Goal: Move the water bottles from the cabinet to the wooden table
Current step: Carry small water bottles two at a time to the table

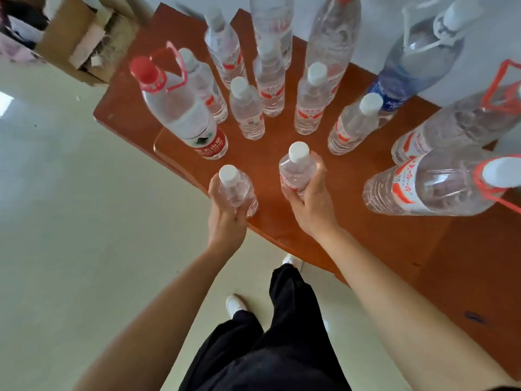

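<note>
My left hand (225, 218) grips a small clear water bottle with a white cap (235, 187) at the near edge of the wooden table (366, 221). My right hand (310, 201) grips a second small white-capped bottle (297, 170), upright over the tabletop. Behind them stand several more small bottles, such as one (246, 111) in the middle row. A big red-capped bottle (180, 108) stands at the left. Large bottles with red handles (434, 184) stand at the right, and a blue-labelled one (408, 66) at the back.
A cardboard box (76, 38) sits on the floor beyond the table's left corner. The pale floor (70, 207) lies to the left of the table. My legs in black trousers (282, 334) and white shoes are beside the table's near edge.
</note>
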